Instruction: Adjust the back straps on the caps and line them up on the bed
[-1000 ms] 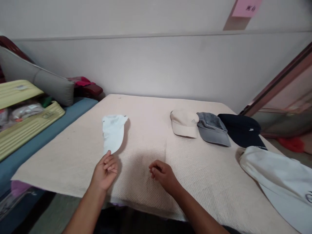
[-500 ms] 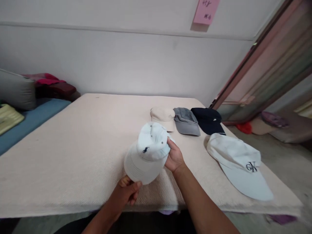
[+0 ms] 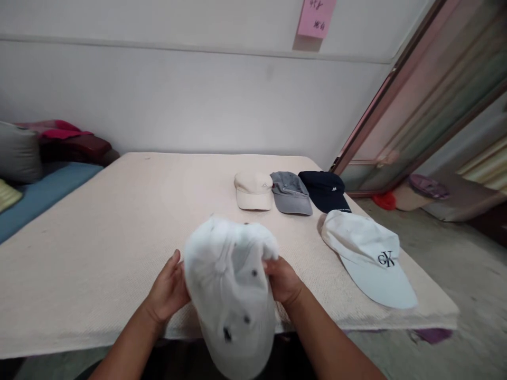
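Note:
A white baseball cap (image 3: 225, 264) with a small dark logo is held up over the table's front edge, its crown towards me and its brim pointing down at me. My right hand (image 3: 282, 279) grips the cap's right side, the fingers partly hidden behind the fabric. On the other side, my left hand (image 3: 168, 287) is against the cap's left edge with the thumb raised; its fingertips go out of sight behind the cap. To the right lies a larger white cap (image 3: 370, 258) with black letters on the front.
A row of a cream cap (image 3: 253, 190), a grey cap (image 3: 292, 193) and a navy cap (image 3: 325, 191) lies at the back right of the cloth-covered table (image 3: 99, 253). A pink note (image 3: 316, 18) hangs on the wall. Cushions and a blue bench (image 3: 51, 184) stand left.
The white cap has come nearer and tipped so its brim points down towards me. My left hand has left the brim and moved up to the cap's left side.

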`<action>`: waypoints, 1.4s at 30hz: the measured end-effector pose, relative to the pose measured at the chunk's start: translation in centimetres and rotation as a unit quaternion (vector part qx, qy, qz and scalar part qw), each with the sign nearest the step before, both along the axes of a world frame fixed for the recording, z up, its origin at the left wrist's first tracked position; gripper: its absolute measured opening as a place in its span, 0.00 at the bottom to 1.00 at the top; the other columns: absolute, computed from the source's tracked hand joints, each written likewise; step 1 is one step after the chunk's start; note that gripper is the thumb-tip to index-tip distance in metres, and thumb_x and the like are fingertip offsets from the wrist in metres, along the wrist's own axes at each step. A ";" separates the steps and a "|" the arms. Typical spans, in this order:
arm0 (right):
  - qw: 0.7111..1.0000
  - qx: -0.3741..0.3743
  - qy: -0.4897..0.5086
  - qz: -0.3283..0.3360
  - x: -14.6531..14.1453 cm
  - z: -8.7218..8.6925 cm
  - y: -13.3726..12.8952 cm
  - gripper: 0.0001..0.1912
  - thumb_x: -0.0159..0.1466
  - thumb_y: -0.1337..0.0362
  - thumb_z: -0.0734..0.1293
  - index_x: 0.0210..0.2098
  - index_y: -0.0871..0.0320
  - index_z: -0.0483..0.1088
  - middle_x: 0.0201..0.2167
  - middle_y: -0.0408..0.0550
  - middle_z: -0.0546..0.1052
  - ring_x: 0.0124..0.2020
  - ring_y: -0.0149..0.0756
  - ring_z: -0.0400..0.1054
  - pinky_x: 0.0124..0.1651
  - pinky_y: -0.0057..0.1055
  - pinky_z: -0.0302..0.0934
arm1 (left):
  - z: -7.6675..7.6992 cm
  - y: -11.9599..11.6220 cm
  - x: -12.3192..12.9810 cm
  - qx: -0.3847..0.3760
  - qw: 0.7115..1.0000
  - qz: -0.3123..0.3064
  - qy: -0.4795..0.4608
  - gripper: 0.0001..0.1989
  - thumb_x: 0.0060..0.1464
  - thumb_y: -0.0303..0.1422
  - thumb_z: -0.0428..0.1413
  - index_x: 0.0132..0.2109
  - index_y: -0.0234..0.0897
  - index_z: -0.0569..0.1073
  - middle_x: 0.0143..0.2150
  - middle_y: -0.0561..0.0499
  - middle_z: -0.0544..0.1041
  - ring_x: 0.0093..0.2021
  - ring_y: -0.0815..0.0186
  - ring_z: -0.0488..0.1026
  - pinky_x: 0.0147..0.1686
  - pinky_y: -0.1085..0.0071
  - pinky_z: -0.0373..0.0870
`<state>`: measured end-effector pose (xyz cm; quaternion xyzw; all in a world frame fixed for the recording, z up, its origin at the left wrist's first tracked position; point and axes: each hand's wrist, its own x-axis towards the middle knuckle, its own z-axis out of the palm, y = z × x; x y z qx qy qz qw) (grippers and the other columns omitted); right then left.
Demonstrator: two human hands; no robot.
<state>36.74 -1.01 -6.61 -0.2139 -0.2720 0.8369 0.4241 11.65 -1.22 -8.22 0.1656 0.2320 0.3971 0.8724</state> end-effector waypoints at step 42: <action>0.992 0.099 -0.082 0.015 1.4 1.4 1.3 0.15 0.55 0.63 0.71 0.41 0.61 0.72 0.31 0.46 0.74 0.30 0.28 0.67 0.32 0.24 0.61 | 3.1 -0.7 2.8 0.118 0.915 0.014 0.384 0.12 0.48 0.39 0.60 0.36 0.35 0.77 0.31 0.48 0.78 0.31 0.62 0.72 0.31 0.70 0.65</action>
